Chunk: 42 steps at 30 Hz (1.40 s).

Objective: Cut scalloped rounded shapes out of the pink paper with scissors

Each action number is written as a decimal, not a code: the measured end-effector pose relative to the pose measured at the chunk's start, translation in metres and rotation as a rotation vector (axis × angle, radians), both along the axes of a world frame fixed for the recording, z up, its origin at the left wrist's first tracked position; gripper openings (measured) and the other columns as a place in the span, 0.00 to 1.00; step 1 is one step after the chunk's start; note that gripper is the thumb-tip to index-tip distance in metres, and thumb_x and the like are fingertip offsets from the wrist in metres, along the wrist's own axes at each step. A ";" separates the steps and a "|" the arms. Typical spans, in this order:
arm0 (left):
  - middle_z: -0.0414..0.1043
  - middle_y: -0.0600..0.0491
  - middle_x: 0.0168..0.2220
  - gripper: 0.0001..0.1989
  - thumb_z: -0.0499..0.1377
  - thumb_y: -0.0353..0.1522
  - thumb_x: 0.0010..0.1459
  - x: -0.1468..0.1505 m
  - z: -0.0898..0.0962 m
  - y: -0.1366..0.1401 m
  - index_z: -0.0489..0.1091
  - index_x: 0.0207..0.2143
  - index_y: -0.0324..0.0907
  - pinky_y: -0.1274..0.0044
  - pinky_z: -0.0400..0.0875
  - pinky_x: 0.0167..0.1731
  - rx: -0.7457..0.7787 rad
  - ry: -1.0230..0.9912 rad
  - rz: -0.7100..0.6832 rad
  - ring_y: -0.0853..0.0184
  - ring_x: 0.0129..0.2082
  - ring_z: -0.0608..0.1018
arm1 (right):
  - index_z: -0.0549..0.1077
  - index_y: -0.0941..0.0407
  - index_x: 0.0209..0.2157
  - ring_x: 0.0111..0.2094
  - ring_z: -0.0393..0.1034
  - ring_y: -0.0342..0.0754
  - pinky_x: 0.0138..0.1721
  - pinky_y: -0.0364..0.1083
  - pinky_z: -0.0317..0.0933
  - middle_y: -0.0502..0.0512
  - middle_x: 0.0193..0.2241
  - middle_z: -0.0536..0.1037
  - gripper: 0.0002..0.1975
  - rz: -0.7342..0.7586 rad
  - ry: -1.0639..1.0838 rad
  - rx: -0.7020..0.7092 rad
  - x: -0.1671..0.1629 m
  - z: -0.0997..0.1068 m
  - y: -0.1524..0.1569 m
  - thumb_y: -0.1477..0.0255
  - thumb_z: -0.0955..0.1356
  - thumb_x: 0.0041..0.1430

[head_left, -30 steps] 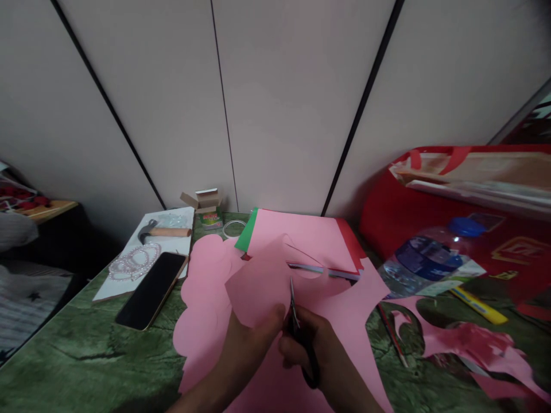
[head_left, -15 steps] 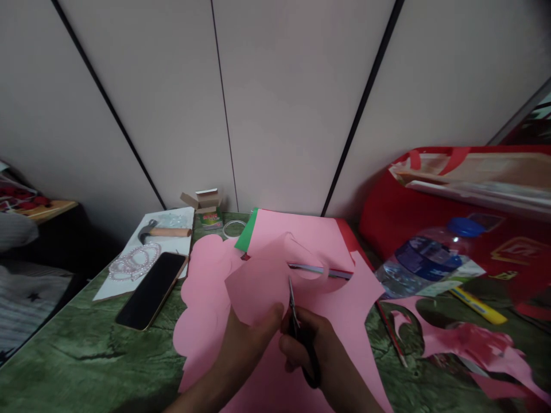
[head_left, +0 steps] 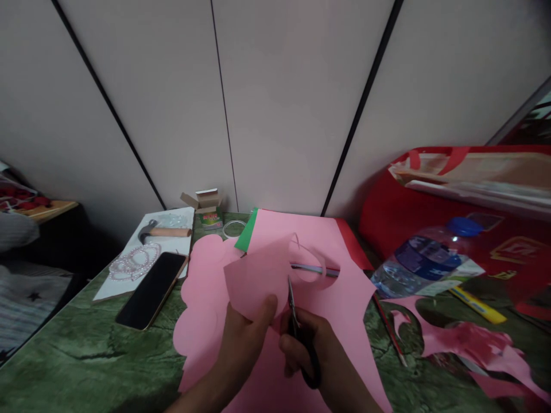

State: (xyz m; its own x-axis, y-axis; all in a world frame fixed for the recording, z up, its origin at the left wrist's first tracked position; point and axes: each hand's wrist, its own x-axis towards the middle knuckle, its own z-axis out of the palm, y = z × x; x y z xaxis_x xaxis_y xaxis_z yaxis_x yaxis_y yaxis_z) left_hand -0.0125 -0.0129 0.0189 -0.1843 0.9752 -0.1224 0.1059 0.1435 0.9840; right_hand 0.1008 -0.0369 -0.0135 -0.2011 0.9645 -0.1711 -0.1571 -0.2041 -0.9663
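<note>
My left hand pinches a piece of pink paper by its lower edge, thumb on top. A thin curled strip of pink paper hangs off the piece's right side. In my right hand is a pair of scissors with black handles, its blades pointing up at the paper's right edge. Whether the blades are fully closed is hard to see. Beneath both hands lies a large pink sheet. Several round-edged pink cutouts are piled on the left.
Left on the green table are a phone, a hammer and a beaded string. A small open box stands behind. Rightward are a water bottle, a red bag, a pencil, a yellow cutter and pink scraps.
My left hand and the paper piece have shifted slightly left, with the paper turned a little. The large pink sheet has shifted slightly. My right hand with the scissors stays almost in place.
</note>
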 end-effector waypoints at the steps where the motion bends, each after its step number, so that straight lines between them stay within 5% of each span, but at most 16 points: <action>1: 0.73 0.53 0.21 0.08 0.59 0.36 0.44 0.001 0.000 -0.001 0.68 0.22 0.39 0.76 0.69 0.25 -0.002 -0.029 0.013 0.64 0.24 0.75 | 0.63 0.57 0.24 0.15 0.59 0.39 0.16 0.40 0.51 0.42 0.13 0.62 0.10 0.008 0.001 -0.002 -0.001 -0.001 0.000 0.67 0.68 0.47; 6: 0.69 0.55 0.14 0.11 0.61 0.37 0.42 0.009 0.003 -0.007 0.67 0.18 0.39 0.77 0.67 0.19 -0.062 -0.054 0.066 0.65 0.17 0.73 | 0.63 0.57 0.24 0.15 0.59 0.40 0.16 0.40 0.52 0.42 0.14 0.61 0.14 0.016 0.011 -0.029 -0.004 -0.004 0.001 0.62 0.69 0.45; 13: 0.76 0.50 0.26 0.14 0.61 0.35 0.40 0.011 0.001 -0.010 0.70 0.30 0.37 0.75 0.71 0.28 0.034 -0.028 0.082 0.60 0.30 0.77 | 0.64 0.57 0.24 0.22 0.57 0.42 0.23 0.42 0.53 0.45 0.19 0.62 0.15 -0.024 -0.001 0.079 0.002 0.000 0.002 0.64 0.72 0.40; 20: 0.76 0.50 0.26 0.11 0.61 0.33 0.41 0.009 0.003 -0.007 0.71 0.29 0.37 0.75 0.72 0.28 0.031 0.002 0.046 0.61 0.29 0.77 | 0.63 0.57 0.24 0.23 0.49 0.41 0.23 0.41 0.47 0.45 0.21 0.58 0.14 0.024 0.043 0.123 0.003 0.000 0.005 0.68 0.72 0.41; 28: 0.76 0.48 0.28 0.11 0.62 0.34 0.40 0.004 0.000 -0.005 0.70 0.28 0.37 0.73 0.72 0.30 0.023 0.018 0.014 0.59 0.31 0.77 | 0.64 0.57 0.27 0.23 0.52 0.42 0.24 0.41 0.49 0.46 0.21 0.60 0.16 0.043 0.050 0.122 0.002 0.005 0.005 0.62 0.72 0.40; 33: 0.75 0.52 0.22 0.07 0.61 0.32 0.41 0.006 0.004 -0.006 0.70 0.26 0.38 0.76 0.71 0.26 0.032 -0.008 0.008 0.63 0.25 0.77 | 0.63 0.57 0.26 0.23 0.49 0.41 0.22 0.41 0.46 0.45 0.21 0.58 0.17 0.053 0.037 0.118 0.003 0.005 0.005 0.64 0.73 0.38; 42: 0.76 0.50 0.27 0.10 0.61 0.31 0.41 0.008 0.006 -0.007 0.71 0.29 0.37 0.76 0.72 0.27 0.043 -0.035 0.026 0.62 0.29 0.77 | 0.62 0.56 0.25 0.23 0.50 0.41 0.23 0.41 0.46 0.45 0.21 0.59 0.15 0.039 0.051 0.080 0.003 0.000 0.004 0.67 0.72 0.40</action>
